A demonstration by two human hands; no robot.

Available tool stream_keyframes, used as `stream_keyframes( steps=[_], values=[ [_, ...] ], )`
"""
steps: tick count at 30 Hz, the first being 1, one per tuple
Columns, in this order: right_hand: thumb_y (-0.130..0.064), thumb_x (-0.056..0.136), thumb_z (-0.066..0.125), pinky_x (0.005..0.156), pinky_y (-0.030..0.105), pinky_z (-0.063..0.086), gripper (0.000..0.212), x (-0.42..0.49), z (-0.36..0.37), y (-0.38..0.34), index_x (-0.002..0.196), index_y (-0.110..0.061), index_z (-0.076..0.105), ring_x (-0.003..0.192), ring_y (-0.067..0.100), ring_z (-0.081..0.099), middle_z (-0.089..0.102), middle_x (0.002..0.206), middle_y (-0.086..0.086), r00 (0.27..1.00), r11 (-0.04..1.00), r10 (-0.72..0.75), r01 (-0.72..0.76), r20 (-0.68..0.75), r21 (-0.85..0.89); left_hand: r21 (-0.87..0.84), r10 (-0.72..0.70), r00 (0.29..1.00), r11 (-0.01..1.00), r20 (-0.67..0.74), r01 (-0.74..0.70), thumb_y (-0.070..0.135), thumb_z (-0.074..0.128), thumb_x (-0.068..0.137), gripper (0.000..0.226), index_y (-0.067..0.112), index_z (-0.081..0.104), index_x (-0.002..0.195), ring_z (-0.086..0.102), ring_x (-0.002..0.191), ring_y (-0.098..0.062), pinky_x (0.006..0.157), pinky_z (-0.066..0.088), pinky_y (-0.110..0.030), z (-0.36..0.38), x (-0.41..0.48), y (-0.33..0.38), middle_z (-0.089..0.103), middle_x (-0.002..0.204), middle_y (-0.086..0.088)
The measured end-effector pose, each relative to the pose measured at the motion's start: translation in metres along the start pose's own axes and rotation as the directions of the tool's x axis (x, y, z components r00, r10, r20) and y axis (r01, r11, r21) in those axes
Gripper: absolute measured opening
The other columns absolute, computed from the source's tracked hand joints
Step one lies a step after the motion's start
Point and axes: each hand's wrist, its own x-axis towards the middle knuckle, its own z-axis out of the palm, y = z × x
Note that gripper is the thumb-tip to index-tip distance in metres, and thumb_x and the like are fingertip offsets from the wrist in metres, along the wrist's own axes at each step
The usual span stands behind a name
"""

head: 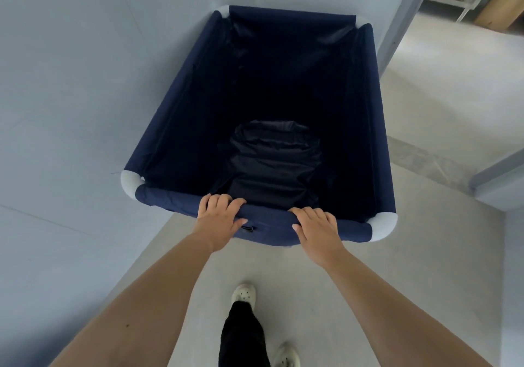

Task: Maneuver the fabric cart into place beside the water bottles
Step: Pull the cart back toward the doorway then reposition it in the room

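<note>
a view from the head looks down at a deep, navy-blue fabric cart with white rounded plastic corner pieces [263, 117], filling the centre of the picture. its far end points to 12 o'clock, toward a corner where pale grey wall panels [71, 83] meet, and its long left side runs close along that wall at 9 o'clock. the near rim lies at 6 o'clock of the cart, in front of the person.

both hands sit on that near rim, which is a padded fabric-wrapped bar. the left hand [219, 217] rests at 7 o'clock, fingers curled together over the top of the bar and thumb stretched along its outer face. the right hand [317, 229] rests at 5 o'clock in the same way, fingers folded over the bar into the cart, thumb outside.

inside, only a crumpled dark fabric bundle [273, 162] lies on the bottom, so the cart probably pushes lightly. the cloth walls sag and crease, so they would give under pressure; the stiff rim bar is the sensible place to grip and steer.

pale concrete floor [368, 253] opens at 3 o'clock. no water bottles are visible. a white clog-style shoe [243, 294] and a dark trouser leg show at 6 o'clock.
</note>
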Motion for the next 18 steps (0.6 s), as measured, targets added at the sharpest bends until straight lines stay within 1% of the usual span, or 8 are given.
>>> stream_keyframes(
  steps=[6,8,10,12,13,15,16,18],
  values=[
    [-0.030,0.098,0.034,0.099,0.034,0.027,0.035,0.050,-0.010,0.009,0.132,-0.028,0.036,0.109,0.019,0.046,0.052,0.123,-0.006,0.999,0.999,0.036,-0.036,-0.006,0.005,0.019,0.042,0.999,0.999,0.006,-0.042,0.050,0.034,0.094,0.050,0.023,0.034,0.136,0.042,0.115,-0.027,0.108,0.020,-0.044,-0.005,0.057,-0.017,0.048,0.125,-0.006],
    [-0.030,0.098,0.033,0.099,0.034,0.027,0.035,0.068,-0.016,0.011,0.133,-0.028,0.036,0.109,0.019,0.045,0.052,0.123,-0.006,0.998,0.999,0.054,-0.054,0.011,0.008,0.016,0.057,0.998,0.998,0.010,-0.057,0.050,0.036,0.094,0.050,0.022,0.036,0.135,0.043,0.114,-0.028,0.108,0.021,-0.045,-0.007,0.078,-0.024,0.048,0.125,-0.007],
    [-0.030,0.098,0.033,0.099,0.034,0.028,0.036,0.079,-0.016,0.006,0.133,-0.027,0.036,0.108,0.019,0.046,0.052,0.121,-0.006,0.998,0.998,0.062,-0.062,-0.001,0.005,0.007,0.095,0.995,0.995,-0.039,-0.095,0.048,0.041,0.092,0.048,0.018,0.045,0.130,0.049,0.106,-0.033,0.104,0.028,-0.049,-0.008,0.092,-0.034,0.053,0.119,-0.011],
    [-0.030,0.097,0.034,0.097,0.036,0.031,0.036,0.080,-0.013,-0.001,0.133,-0.024,0.037,0.105,0.021,0.047,0.054,0.118,-0.004,0.998,0.998,0.058,-0.059,-0.032,-0.024,0.024,0.133,0.983,0.991,-0.123,-0.131,0.048,0.039,0.090,0.048,0.014,0.055,0.121,0.054,0.095,-0.035,0.096,0.038,-0.051,-0.007,0.094,-0.043,0.059,0.108,-0.013],
    [-0.030,0.097,0.034,0.097,0.037,0.032,0.036,0.079,-0.011,-0.004,0.133,-0.023,0.037,0.104,0.021,0.048,0.055,0.117,-0.004,0.998,0.997,0.059,-0.061,-0.038,-0.040,0.034,0.155,0.977,0.988,-0.148,-0.152,0.046,0.038,0.090,0.047,0.014,0.056,0.119,0.056,0.091,-0.035,0.094,0.041,-0.051,-0.007,0.094,-0.047,0.060,0.105,-0.012],
    [-0.030,0.097,0.034,0.096,0.036,0.033,0.037,0.079,-0.009,-0.005,0.134,-0.024,0.036,0.104,0.021,0.048,0.055,0.117,-0.005,0.997,0.996,0.068,-0.070,-0.039,-0.057,0.034,0.187,0.969,0.982,-0.159,-0.184,0.042,0.049,0.089,0.041,0.014,0.057,0.118,0.056,0.091,-0.034,0.094,0.041,-0.051,-0.008,0.095,-0.050,0.061,0.104,-0.011],
    [-0.031,0.097,0.034,0.096,0.036,0.033,0.037,0.080,-0.009,-0.006,0.134,-0.024,0.035,0.105,0.020,0.048,0.054,0.117,-0.005,0.997,0.996,0.072,-0.074,-0.036,-0.057,0.030,0.191,0.970,0.982,-0.153,-0.189,0.040,0.055,0.087,0.040,0.014,0.057,0.118,0.056,0.091,-0.034,0.094,0.041,-0.051,-0.009,0.095,-0.052,0.061,0.105,-0.011],
    [-0.030,0.097,0.034,0.097,0.035,0.033,0.037,0.083,-0.009,-0.008,0.134,-0.025,0.035,0.106,0.020,0.049,0.055,0.118,-0.005,0.996,0.995,0.084,-0.086,-0.029,-0.050,0.024,0.189,0.971,0.982,-0.144,-0.188,0.037,0.061,0.085,0.041,0.014,0.057,0.118,0.057,0.093,-0.034,0.096,0.041,-0.051,-0.010,0.097,-0.055,0.061,0.105,-0.011]
  ],
)
